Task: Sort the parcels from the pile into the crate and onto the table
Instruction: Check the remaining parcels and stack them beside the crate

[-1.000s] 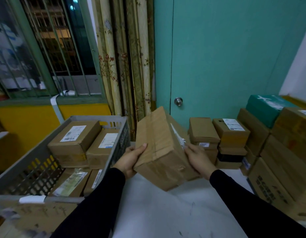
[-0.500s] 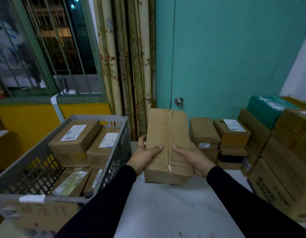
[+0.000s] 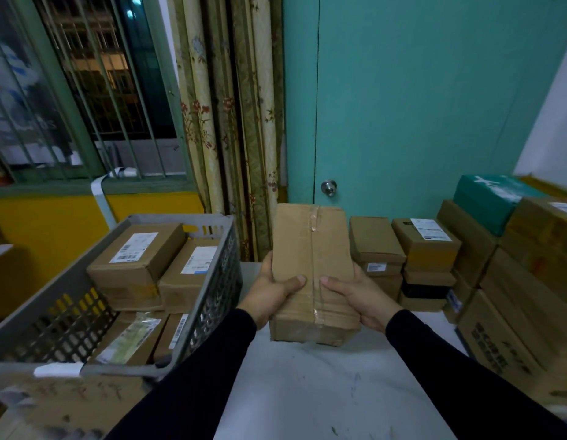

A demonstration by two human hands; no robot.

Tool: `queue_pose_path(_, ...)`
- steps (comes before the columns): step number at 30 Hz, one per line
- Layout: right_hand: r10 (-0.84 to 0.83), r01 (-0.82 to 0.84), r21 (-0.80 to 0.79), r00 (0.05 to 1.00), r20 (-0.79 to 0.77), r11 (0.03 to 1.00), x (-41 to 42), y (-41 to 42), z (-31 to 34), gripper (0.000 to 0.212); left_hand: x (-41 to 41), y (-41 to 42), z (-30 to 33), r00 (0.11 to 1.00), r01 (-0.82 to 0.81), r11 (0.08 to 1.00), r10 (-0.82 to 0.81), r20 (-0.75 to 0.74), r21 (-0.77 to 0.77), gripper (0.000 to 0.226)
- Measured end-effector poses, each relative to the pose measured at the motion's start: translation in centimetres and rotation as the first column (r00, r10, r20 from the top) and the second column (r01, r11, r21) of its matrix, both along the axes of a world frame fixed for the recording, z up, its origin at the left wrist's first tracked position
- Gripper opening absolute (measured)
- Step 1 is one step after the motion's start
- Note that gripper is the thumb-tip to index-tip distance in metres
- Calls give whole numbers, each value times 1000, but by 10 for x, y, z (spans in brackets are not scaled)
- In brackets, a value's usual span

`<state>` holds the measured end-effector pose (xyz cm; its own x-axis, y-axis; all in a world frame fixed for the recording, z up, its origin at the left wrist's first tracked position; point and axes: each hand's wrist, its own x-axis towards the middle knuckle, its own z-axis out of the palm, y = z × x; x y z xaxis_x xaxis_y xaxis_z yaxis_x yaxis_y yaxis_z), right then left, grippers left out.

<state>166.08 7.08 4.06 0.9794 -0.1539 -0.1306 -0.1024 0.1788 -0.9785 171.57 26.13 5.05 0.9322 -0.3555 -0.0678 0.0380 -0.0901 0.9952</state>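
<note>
I've got the box (image 3: 312, 271) in both hands over the bench (image 3: 307, 392), taped seam facing up. A second ago it was tipped on edge with its label side to the right; half a second ago it was already flat, and it has barely moved since. Left hand (image 3: 271, 292) grips the near left edge, thumb curled over the top. Right hand (image 3: 355, 295) grips the near right edge, thumb on top beside the tape. The two thumbs sit close, either side of the seam. Fingers underneath are hidden.

The box is held clear of the bench surface, between the crate (image 3: 212, 300) on my left and the stacked boxes (image 3: 403, 258) on my right. The crate is grey, perforated, and holds several labelled boxes in two layers. More cartons (image 3: 514, 296) are piled further right, with a teal box (image 3: 488, 201) on top.

The bench top is white and scuffed. Behind: a teal door (image 3: 419, 106) with a round knob (image 3: 328, 187), floral curtains (image 3: 231, 122), a barred window (image 3: 85, 90) over a yellow wall (image 3: 53, 227).
</note>
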Motion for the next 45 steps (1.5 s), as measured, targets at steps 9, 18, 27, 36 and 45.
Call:
queue_pose_path(9,-35,34,-15,999,-10,999,-4,4,-2,71,-3,1,4,1000,-16,999,15,21,31,83)
queue_pose_path(18,-101,104,75,994,-34,992,-5,4,13,36,-2,2,11,998,-55,997,53,42,52,60)
queue_pose_path(27,-115,157,-369,984,132,916,-6,-6,25,59,10,18,9,959,-214,954,164,-232,-211,40)
queue_pose_path(36,-82,70,-148,994,-74,987,7,-13,20,115,14,35,23,971,-234,934,209,-118,-269,39)
queue_pose_path(45,-47,45,134,999,16,990,34,26,48,17,29,89,58,912,-389,918,371,177,82,52)
